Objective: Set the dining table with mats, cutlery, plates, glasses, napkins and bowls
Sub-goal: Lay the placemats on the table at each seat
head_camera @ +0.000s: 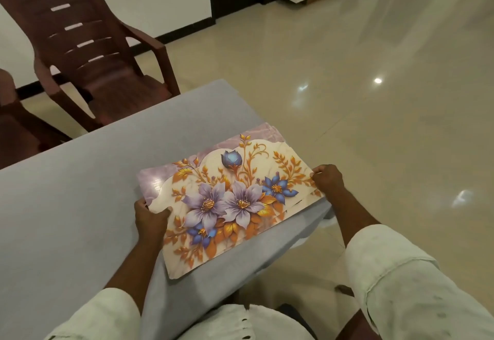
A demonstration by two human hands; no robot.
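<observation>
We hold a stack of floral mats (235,200) at the near right corner of the surface (80,192), which is covered in a plain grey cloth. The stack lies partly on the surface, its right end reaching past the edge, and the offset edges of further mats show beneath the top one. Our left hand (151,219) grips the stack's left end, thumb on top; our right hand (328,179) pinches its right end. We judge the task to be at its start: no mat is laid at a place yet, and no cutlery, plates, glasses, napkins or bowls are in view. Two dark brown chairs (93,53) stand at the far side of the surface.
</observation>
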